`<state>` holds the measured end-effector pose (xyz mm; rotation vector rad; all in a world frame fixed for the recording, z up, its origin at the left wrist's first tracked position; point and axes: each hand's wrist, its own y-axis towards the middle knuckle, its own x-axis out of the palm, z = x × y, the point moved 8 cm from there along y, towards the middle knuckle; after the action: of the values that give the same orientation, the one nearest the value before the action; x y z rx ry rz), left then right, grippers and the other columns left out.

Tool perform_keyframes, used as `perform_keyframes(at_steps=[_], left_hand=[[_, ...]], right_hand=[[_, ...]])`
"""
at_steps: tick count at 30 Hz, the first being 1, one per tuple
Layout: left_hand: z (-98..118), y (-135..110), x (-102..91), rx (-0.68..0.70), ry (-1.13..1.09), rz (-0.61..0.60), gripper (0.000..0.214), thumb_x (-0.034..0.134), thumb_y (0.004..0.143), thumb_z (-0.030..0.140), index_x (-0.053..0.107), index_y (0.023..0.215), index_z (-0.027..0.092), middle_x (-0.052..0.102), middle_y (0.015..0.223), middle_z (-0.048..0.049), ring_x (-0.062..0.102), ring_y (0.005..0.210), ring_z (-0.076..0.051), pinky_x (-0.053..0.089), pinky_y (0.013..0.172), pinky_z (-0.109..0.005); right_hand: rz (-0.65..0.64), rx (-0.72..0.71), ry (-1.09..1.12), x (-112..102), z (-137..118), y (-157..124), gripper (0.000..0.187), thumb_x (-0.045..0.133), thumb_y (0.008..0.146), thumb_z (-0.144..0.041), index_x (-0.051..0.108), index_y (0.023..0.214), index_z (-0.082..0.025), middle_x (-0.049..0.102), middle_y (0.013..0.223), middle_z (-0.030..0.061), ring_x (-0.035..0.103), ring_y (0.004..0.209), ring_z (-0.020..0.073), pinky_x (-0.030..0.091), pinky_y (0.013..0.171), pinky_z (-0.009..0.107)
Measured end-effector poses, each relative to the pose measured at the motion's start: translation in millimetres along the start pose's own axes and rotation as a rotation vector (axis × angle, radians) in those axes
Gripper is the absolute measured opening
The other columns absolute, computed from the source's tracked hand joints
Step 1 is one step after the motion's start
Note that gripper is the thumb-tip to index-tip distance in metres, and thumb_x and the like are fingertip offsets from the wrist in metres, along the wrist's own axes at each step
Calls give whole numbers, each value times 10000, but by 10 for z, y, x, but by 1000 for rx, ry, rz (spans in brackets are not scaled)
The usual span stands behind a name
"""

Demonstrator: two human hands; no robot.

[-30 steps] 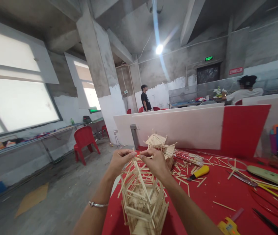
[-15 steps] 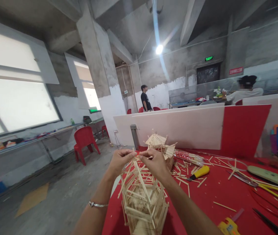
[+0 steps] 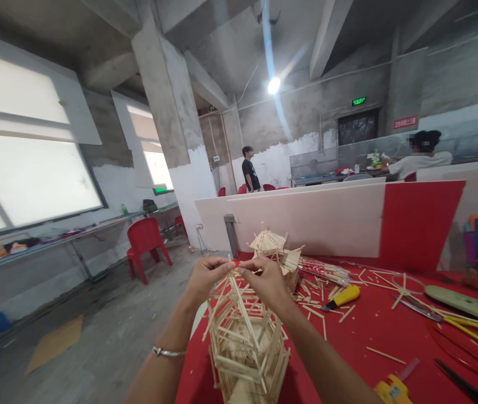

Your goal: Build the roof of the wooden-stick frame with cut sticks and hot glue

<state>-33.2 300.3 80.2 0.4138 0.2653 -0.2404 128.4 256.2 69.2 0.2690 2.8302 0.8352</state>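
Observation:
A pavilion model built of thin wooden sticks [image 3: 242, 353] stands on the red tabletop in front of me. Several sticks slope up from its frame and meet at a peak. My left hand [image 3: 205, 279] is closed in a pinch at that peak, thumb and index finger on the stick ends. From the other side, my right hand [image 3: 266, 279] pinches the same spot, its fingertips close to the left ones. Which stick each hand grips is partly hidden by the fingers. Behind my right hand sits a second stick model with a pointed roof [image 3: 268, 241].
To the right lie a yellow utility knife [image 3: 343, 297], loose sticks [image 3: 386, 355], yellow-handled scissors [image 3: 470, 325], a yellow glue gun [image 3: 392, 388] and bagged sticks [image 3: 325, 270]. A white partition [image 3: 297, 221] edges the table's far side. A red chair [image 3: 148, 247] stands left; two people are beyond.

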Motion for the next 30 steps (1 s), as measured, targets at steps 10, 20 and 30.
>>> perform_keyframes(at_steps=[10,20,30], left_hand=[[26,1,1,4,18,3,316,758,702,428,723,676,115,430,522,46,263,491,-51,214,464,-201],[-4,1,-4,-6,18,2,334,759,693,447,723,686,115,467,550,31,314,520,-66,249,487,-204],[-2,-4,-4,-8,12,-6,322,763,693,439,726,691,119,460,546,37,298,514,-59,229,483,-203]], right_hand=[[0,-4,-11,6,27,4,135,649,761,-256,767,790,-198,726,812,42,659,797,188,501,722,292],[-1,0,-9,2,18,5,140,650,757,-257,770,801,-200,729,812,40,663,785,183,502,715,283],[4,-5,-4,10,12,13,130,654,750,-242,769,789,-195,721,793,39,660,751,175,502,695,278]])
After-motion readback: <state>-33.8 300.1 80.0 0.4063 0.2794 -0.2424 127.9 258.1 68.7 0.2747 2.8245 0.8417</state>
